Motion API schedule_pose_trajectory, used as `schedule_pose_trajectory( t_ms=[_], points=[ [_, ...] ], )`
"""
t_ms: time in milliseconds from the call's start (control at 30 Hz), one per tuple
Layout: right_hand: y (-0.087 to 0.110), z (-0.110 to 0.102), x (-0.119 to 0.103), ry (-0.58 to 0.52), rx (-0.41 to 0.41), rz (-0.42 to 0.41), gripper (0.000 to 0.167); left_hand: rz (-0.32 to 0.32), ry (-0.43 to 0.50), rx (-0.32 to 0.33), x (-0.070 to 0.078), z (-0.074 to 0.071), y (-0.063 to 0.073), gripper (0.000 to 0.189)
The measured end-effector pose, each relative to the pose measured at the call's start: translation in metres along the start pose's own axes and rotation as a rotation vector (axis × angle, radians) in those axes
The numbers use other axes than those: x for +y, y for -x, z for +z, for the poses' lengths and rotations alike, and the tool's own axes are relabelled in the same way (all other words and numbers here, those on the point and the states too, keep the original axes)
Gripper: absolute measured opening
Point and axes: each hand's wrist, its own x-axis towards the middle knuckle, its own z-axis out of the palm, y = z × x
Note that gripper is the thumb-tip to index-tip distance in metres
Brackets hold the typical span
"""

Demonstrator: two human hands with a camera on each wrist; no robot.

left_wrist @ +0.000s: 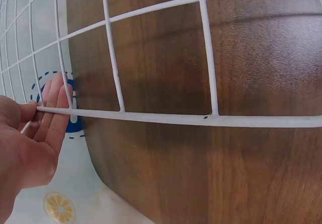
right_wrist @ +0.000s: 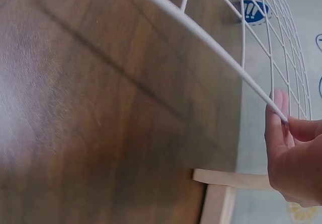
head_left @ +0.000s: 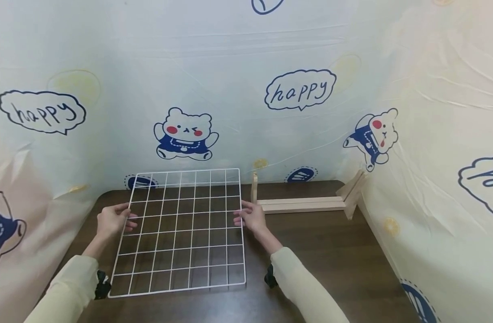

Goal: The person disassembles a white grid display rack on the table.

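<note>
A white wire grid panel [head_left: 183, 233] is held between two hands above the brown table. My left hand [head_left: 114, 220] pinches its left edge bar, thumb on the near side and fingers behind. On the opposite edge my right hand [head_left: 252, 218] grips the side bar the same way. In the left wrist view the thumb and fingers of the left hand [left_wrist: 37, 133] close over the white rim. The right wrist view shows the right hand [right_wrist: 292, 148] pinching the bar, with the panel's shadow falling on the tabletop.
Behind and right of the right hand stands a light wooden frame [head_left: 303, 205] with an upright at each end. The dark wood table [head_left: 331, 255] runs up to a printed cloth [head_left: 238, 89] that hangs at the back and sides.
</note>
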Motion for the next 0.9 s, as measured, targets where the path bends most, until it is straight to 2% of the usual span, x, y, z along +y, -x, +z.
schedule_pose_trajectory(
  t_ms=[200,367,700,900],
  points=[
    [0.001,0.002,0.016,-0.003,0.063,0.01,0.043,-0.014,-0.011,-0.028,-0.009,0.004,0.005,0.041],
    [0.002,0.003,0.027,0.007,0.085,0.013,0.041,-0.055,-0.01,-0.039,-0.015,0.007,0.009,0.041],
    [0.004,0.003,0.033,0.029,0.096,-0.003,0.041,-0.077,-0.008,-0.025,-0.017,0.012,0.009,0.042],
    [0.005,0.006,0.035,0.025,0.104,0.02,0.04,-0.092,-0.004,-0.066,-0.024,0.01,0.008,0.042]
  ],
)
